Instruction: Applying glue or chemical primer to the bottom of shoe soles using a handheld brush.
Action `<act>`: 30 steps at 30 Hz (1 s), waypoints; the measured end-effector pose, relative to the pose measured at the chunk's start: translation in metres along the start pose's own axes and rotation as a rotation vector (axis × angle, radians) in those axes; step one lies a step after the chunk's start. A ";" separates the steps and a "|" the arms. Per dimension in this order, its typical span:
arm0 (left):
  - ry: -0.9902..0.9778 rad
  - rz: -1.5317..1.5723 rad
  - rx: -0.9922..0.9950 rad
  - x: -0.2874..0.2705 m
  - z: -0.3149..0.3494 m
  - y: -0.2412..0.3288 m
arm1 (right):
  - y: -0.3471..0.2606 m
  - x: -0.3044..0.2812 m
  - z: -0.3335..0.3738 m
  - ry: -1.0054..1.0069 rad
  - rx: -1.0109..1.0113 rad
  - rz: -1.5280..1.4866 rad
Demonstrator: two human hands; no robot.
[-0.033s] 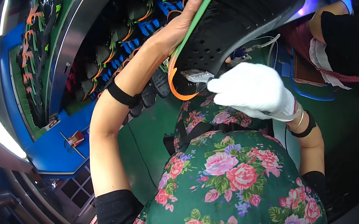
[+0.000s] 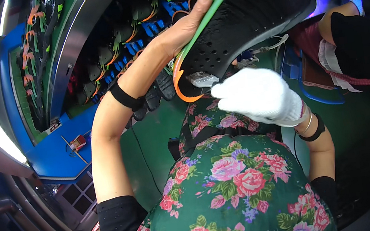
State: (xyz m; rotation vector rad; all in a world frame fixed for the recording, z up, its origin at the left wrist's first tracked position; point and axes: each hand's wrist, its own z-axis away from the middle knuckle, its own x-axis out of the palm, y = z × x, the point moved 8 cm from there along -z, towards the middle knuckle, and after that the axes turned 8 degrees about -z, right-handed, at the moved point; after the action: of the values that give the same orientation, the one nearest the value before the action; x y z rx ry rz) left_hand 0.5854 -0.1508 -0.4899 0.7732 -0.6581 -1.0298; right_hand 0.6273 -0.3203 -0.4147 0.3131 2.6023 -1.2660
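A black shoe [image 2: 248, 25] with rows of small holes and a green-to-orange edge is tilted in front of me. My left hand [image 2: 189, 23] is bare and grips the shoe by its green edge, thumb on top; its other fingers are mostly hidden. My right hand [image 2: 254, 94], in a white knitted glove, is closed in a pinch beside the shoe's orange end. A whitish, shiny patch [image 2: 202, 79] shows inside the shoe next to the gloved fingertips. Whatever the pinch holds is too hidden to name.
Behind my left arm, a rack holds several dark shoes [image 2: 142, 37] with orange and green edges. A blue table [image 2: 52, 154] stands at the left. To the right, another person's arm [image 2: 330, 28] is near, beside a blue-framed stool [image 2: 318, 84]. A pale tube [image 2: 274, 47] hangs behind the shoe.
The shoe has dipped slightly, and my left hand has shifted a little with it. My gloved right hand has moved slightly left and down along the orange end.
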 end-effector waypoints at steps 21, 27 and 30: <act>0.107 0.844 0.053 0.008 0.023 -0.094 | 0.026 -0.065 -0.012 0.390 0.243 -0.058; 0.227 0.072 0.008 0.004 0.056 -0.107 | 0.003 -0.049 -0.012 0.289 0.139 0.117; 0.202 0.844 0.056 0.001 0.068 -0.118 | -0.011 -0.043 -0.009 0.377 0.107 0.061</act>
State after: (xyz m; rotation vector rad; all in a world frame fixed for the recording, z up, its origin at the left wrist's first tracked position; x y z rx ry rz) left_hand 0.4743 -0.2042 -0.5474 0.5485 -0.7411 -0.1613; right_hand 0.6641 -0.3237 -0.3884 0.7071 2.8036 -1.4479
